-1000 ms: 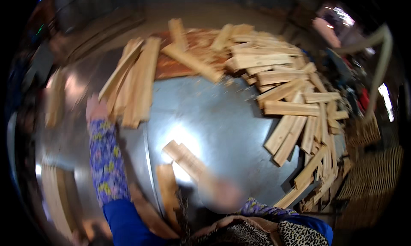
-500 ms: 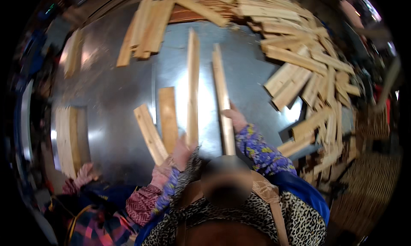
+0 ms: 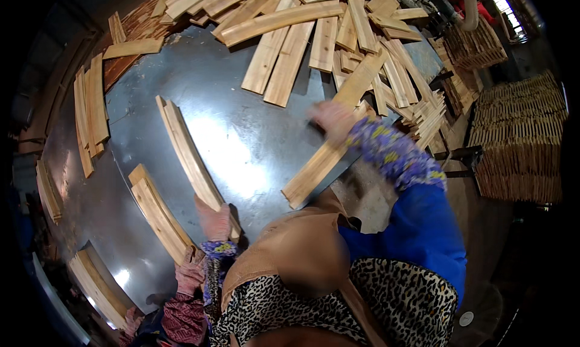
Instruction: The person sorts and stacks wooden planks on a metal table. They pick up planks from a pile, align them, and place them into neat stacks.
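My left hand (image 3: 214,220) is closed around the near end of what look like two long pale wooden slats (image 3: 192,155), lying side by side on the metal tabletop. To the right, my right hand (image 3: 332,121), a little blurred, grips a wooden board (image 3: 315,173) from above, across its middle. That board slants from the table's near edge up to the pile of loose boards (image 3: 326,42). Just left of my left hand, a co-worker's patterned-gloved hand (image 3: 191,272) holds the near end of other slats (image 3: 160,217).
The metal table (image 3: 145,135) shines with reflected light. Several boards (image 3: 90,108) lie at its far left. A co-worker's other hand (image 3: 132,321) touches a stack of slats (image 3: 99,286). Bundled sticks (image 3: 513,141) stand on the right, beyond the table edge.
My view has swung right. My right hand has let go of its slat and moved onto a board by the pile. My left hand now has two slats together instead of one.
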The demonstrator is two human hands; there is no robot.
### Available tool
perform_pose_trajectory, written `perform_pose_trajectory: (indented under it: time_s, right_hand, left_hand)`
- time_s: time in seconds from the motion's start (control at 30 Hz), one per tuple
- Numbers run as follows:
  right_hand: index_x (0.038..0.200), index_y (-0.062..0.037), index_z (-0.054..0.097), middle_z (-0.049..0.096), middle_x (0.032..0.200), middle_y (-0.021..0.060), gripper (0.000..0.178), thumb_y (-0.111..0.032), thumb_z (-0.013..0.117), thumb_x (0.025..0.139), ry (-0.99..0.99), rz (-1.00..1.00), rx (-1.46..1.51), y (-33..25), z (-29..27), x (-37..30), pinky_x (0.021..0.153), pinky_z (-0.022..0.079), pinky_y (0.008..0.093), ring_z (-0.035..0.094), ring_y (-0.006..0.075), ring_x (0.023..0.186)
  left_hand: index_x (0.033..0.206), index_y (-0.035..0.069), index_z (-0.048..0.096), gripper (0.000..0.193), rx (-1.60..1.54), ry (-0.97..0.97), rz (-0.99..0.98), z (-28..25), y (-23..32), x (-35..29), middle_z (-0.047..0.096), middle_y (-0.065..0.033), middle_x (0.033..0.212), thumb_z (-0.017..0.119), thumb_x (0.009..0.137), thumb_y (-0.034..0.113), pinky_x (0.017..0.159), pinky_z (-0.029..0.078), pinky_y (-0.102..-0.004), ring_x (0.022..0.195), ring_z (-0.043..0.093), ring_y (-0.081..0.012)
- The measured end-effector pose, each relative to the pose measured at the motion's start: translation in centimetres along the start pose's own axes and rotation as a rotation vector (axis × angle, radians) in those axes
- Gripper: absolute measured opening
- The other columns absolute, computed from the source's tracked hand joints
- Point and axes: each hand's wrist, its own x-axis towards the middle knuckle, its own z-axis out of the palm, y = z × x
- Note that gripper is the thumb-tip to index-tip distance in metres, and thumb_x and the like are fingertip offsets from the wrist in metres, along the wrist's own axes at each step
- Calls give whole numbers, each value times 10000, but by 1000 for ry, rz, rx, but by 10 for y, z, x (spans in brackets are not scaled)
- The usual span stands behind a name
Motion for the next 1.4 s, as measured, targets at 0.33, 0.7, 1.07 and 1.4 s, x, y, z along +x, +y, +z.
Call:
perform_pose_trajectory:
  time_s: [0.33,0.7,1.07,1.4]
  right_hand:
    - [1461,-157,594,675,1299,165,735,-315,849,790,-53,-303,-87,136,-27,41,1123,473,509,635,368,1304]
    - [1429,-134,659,738,1186,169,643,-223,828,815,382,-1025,-79,6,-38,112,1059,535,523,709,367,1178]
    - [1647,-137,445,477,1667,243,873,-123,763,834,343,65,-182,206,-118,310,1247,436,523,472,426,1533]
    - [1562,-118,531,715,1358,188,1031,-496,899,676,51,-267,-505,122,-109,379,1165,461,483,632,361,1346]
  left_hand:
    - [1649,-25,400,981,-21,205,-97,102,136,17,575,-256,1518,851,838,294,1190,459,-512,1377,570,-435]
    - [1277,-50,733,540,-460,-240,-308,129,341,86,804,-140,1024,878,893,301,843,588,-369,894,743,-239]
    - [1248,-70,742,456,-801,205,-513,110,227,-8,802,-86,1080,828,950,264,864,593,-325,933,721,-137]
    - [1281,-99,714,490,-887,398,-663,112,223,-35,795,-84,1094,807,963,262,874,587,-316,950,723,-138]
